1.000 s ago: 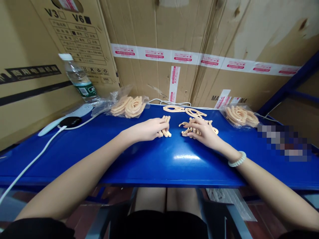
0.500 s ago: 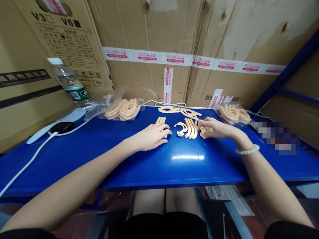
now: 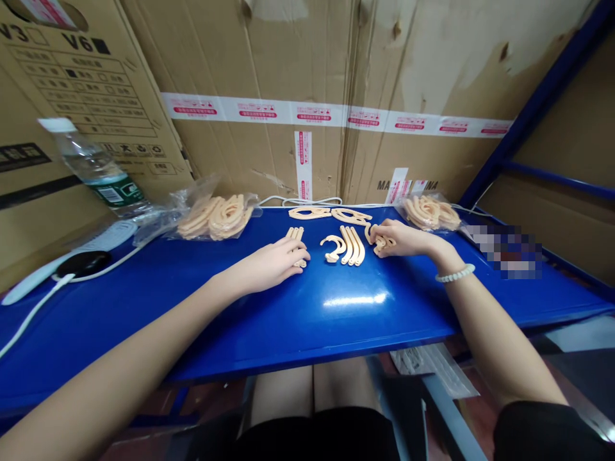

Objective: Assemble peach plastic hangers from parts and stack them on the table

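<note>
My left hand lies on the blue table with its fingers laid over a small bundle of straight peach plastic strips. My right hand, a pale bead bracelet on its wrist, is curled around a few peach curved pieces at the table's far side. Between the hands lies a loose row of curved peach hooks. Behind them rest two flat peach oval frames.
A clear bag of peach pieces lies at the back left, another bag at the back right. A water bottle, a black puck with a white cable and a white device sit at the left. Cardboard boxes wall the back.
My right hand slid rightwards off the pile, leaving a row of curved hooks uncovered between the hands. My left hand stayed on the strip bundle. The view swung to the right.
</note>
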Action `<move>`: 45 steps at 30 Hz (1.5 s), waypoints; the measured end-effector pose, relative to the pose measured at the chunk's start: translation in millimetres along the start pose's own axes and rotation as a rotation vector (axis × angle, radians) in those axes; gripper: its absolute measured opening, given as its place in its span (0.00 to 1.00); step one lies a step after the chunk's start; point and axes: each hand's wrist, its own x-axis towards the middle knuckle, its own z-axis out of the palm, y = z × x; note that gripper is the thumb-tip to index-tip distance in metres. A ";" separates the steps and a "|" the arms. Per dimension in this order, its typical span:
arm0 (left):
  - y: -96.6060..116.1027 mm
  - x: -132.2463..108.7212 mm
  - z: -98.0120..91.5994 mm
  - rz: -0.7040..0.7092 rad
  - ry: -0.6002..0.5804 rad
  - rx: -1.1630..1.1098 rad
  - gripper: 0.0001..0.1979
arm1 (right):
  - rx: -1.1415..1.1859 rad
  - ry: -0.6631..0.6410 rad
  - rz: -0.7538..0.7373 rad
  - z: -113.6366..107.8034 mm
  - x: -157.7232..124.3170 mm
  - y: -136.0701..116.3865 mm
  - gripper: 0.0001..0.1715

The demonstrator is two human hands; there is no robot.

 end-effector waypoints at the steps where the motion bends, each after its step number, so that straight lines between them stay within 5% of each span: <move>1: -0.9 -0.2 0.0 0.001 0.002 -0.007 0.12 | 0.000 0.006 -0.004 -0.5 -0.7 1.6 0.19; 8: -5.7 -2.2 -4.4 -0.023 -0.001 -0.022 0.12 | 0.073 0.310 -0.177 -1.8 1.0 -11.4 0.18; 12: -5.5 -1.8 -7.6 -0.021 -0.010 -0.026 0.12 | 0.082 0.277 -0.336 11.4 8.5 -39.9 0.20; 17: -3.7 -0.1 -10.1 -0.012 -0.045 -0.011 0.11 | -0.077 0.183 -0.266 24.6 9.4 -60.0 0.34; 28: 0.1 2.2 -10.8 -0.032 -0.078 0.017 0.11 | 0.053 0.250 -0.430 47.3 30.6 -59.1 0.18; 36: 0.2 3.4 -8.1 -0.057 -0.085 0.025 0.11 | 0.135 0.279 -0.353 46.1 32.3 -50.5 0.38; 41: -1.6 2.5 -8.0 -0.058 -0.082 -0.004 0.11 | 0.169 0.223 -0.349 41.8 23.0 -41.3 0.28; 45: -3.3 1.3 -9.5 -0.045 -0.029 -0.019 0.12 | 0.128 0.371 -0.287 31.0 27.1 -32.6 0.21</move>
